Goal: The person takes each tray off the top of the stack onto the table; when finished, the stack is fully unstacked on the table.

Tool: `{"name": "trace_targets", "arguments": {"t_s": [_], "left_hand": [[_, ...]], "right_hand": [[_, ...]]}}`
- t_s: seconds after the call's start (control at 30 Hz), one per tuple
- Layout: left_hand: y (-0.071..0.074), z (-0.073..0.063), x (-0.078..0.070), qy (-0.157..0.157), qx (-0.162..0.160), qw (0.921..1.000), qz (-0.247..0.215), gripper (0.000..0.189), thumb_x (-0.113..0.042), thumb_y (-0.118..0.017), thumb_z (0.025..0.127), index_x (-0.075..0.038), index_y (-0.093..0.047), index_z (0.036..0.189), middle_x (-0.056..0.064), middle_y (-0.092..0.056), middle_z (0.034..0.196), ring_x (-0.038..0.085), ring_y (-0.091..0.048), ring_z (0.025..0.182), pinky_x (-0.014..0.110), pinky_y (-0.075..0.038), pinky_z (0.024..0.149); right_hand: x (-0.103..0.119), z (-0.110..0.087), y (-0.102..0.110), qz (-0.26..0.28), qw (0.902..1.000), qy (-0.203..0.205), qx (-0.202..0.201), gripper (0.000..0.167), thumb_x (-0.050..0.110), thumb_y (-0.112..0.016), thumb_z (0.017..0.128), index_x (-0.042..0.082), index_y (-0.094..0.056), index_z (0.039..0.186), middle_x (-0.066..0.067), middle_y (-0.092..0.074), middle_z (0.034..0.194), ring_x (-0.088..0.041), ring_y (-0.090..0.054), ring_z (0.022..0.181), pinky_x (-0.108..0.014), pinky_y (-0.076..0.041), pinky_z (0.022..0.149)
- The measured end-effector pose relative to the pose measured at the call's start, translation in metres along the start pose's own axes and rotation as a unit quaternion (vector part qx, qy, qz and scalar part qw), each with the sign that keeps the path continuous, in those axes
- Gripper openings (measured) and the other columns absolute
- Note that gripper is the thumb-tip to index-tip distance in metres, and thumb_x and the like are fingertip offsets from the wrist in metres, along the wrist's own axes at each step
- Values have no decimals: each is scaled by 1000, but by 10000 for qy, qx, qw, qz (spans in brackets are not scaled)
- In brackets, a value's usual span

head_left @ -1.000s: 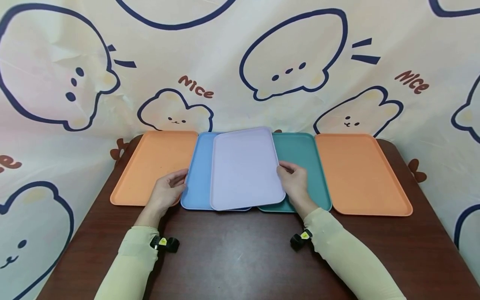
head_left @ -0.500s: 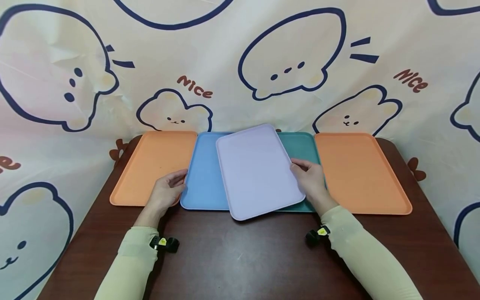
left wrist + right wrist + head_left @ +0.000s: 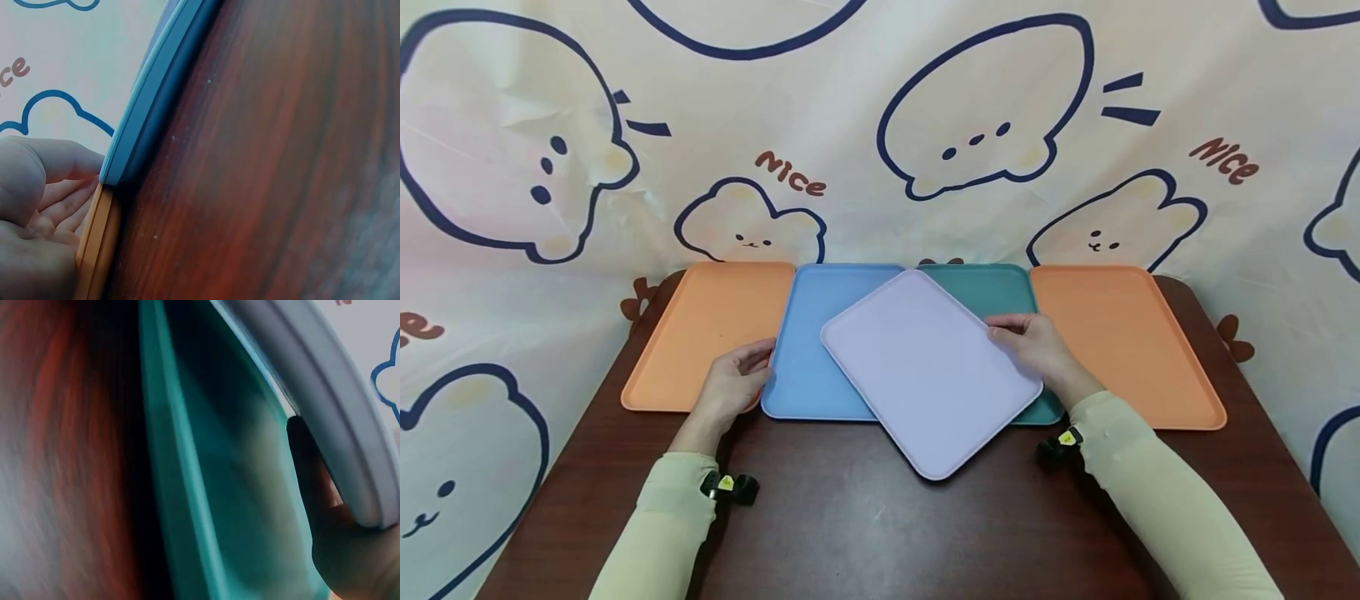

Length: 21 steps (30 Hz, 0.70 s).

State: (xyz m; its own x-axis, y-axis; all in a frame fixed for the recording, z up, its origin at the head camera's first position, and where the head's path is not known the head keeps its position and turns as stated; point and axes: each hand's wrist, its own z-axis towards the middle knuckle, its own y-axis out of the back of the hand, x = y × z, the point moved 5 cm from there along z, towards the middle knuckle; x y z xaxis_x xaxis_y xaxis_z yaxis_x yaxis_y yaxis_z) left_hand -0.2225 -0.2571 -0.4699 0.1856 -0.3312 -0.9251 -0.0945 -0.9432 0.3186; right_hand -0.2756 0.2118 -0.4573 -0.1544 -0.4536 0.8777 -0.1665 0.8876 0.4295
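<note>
In the head view, a lavender tray (image 3: 928,367) is turned diagonally over a blue tray (image 3: 820,350) and a green tray (image 3: 992,283). My right hand (image 3: 1033,346) grips its right-hand edge, with the thumb at the rim; the right wrist view has this tray's edge (image 3: 337,412) raised above the green tray (image 3: 244,506). My left hand (image 3: 737,379) is over the left orange tray (image 3: 700,333), fingertips against the blue tray's left edge. In the left wrist view, the thumb touches the blue tray's rim (image 3: 134,131), other fingers extended behind.
Another orange tray (image 3: 1120,350) lies at the right end of the row. All rest on a dark brown wooden table (image 3: 820,517). A cream cloth (image 3: 850,108) with cartoon drawings hangs behind the table.
My right hand has moved right, turning the lavender tray so its front corner now points toward me. More of the blue tray shows. My left hand has stayed in place.
</note>
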Motion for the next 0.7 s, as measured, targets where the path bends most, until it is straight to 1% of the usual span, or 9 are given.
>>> {"name": "trace_targets", "arguments": {"t_s": [0.13,0.23,0.33,0.43,0.5,0.57,0.7], "left_hand": [[0,1,1,5,0,10000,-32,57,-1,-58,108,-1,-45,163,24,-45,168,38,-45,156,3,-47,89],[0,1,1,18,-13,10000,-18,56,-2,-58,108,-2,-45,163,24,-45,168,38,-44,156,3,-47,89],[0,1,1,31,-5,10000,-29,56,-2,-58,108,-2,-45,163,23,-45,168,37,-44,157,3,-47,89],[0,0,1,29,2,10000,-63,56,-2,-58,108,-2,-45,163,23,-45,168,37,-44,157,3,-47,89],[0,0,0,21,7,10000,-71,56,-1,-58,108,-1,-45,163,23,-45,168,37,-44,157,3,-47,89],[0,1,1,23,0,10000,-66,56,-1,-58,108,-1,-46,162,23,-45,168,37,-44,157,3,-47,89],[0,1,2,29,-34,10000,-13,55,-1,-58,108,-2,-47,162,22,-46,168,36,-45,156,3,-47,89]], "right_hand": [[0,5,2,-306,9992,2,243,34,21,-66,109,4,-74,137,-21,-70,142,-30,-67,118,-22,-56,83],[-1,10,3,-456,9978,-56,468,35,21,-65,109,5,-72,139,-21,-67,146,-32,-65,123,-27,-56,91],[-1,14,4,-540,9966,-77,614,35,20,-65,110,4,-71,140,-21,-64,150,-34,-62,131,-37,-54,102],[0,18,6,-659,9957,-59,654,34,19,-64,110,4,-72,140,-22,-63,151,-37,-58,138,-47,-50,112],[1,20,6,-750,9950,-83,662,34,18,-64,110,5,-72,140,-21,-63,152,-37,-57,139,-50,-49,115],[1,21,5,-797,9944,-135,682,33,18,-64,110,6,-72,140,-21,-63,152,-38,-57,141,-52,-47,117],[3,26,5,-692,9945,-213,757,34,18,-63,110,7,-72,141,-20,-63,152,-37,-57,142,-53,-46,119]]}}
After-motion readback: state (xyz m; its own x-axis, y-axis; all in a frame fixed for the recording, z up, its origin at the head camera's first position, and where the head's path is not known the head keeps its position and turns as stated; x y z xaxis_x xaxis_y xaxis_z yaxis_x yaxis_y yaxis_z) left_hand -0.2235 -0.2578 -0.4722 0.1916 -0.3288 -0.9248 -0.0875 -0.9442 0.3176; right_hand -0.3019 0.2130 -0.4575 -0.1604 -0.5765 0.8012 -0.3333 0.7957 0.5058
